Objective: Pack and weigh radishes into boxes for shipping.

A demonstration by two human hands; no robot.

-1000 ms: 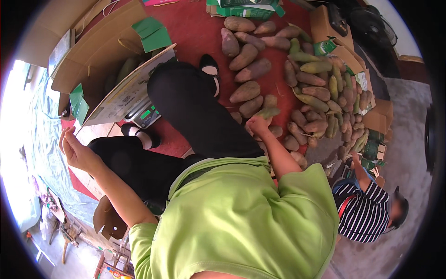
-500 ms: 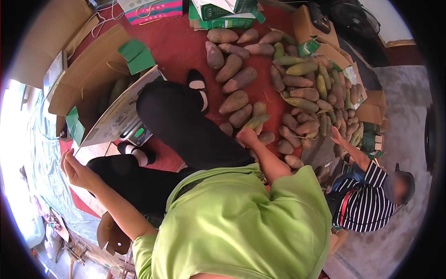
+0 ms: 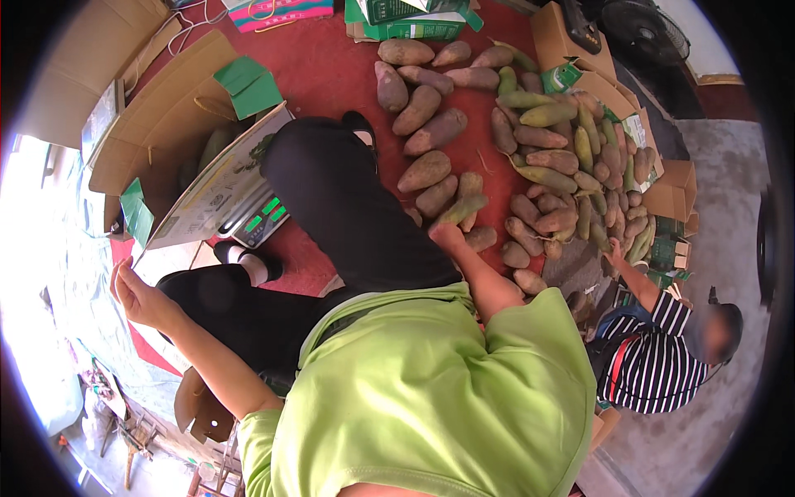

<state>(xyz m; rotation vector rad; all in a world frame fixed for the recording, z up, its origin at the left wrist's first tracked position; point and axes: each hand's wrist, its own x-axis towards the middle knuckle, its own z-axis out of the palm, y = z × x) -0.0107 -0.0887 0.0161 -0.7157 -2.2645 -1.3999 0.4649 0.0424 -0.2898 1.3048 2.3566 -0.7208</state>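
The fingers of your right hand were closed around the near end of a long green root, whose free end pointed away from you and to the right, overlapping a brownish root in this view. The fingers of your left hand were bent and drawn together, the thumb close to their tips, just beside the lower corner of a printed panel; whether they had hold of anything could not be told. Ahead of your right hand, more brownish roots lay loosely on a red mat, and to their right spread a mixed heap of green and brownish ones. Behind the panel, on your left, an open cardboard box held some roots in shadow. A scale with a lit green display showed between the panel and your legs. Farther out, green cartons lay at the far side of the mat, and on your right a person in a striped top had one hand at the heap's near edge.
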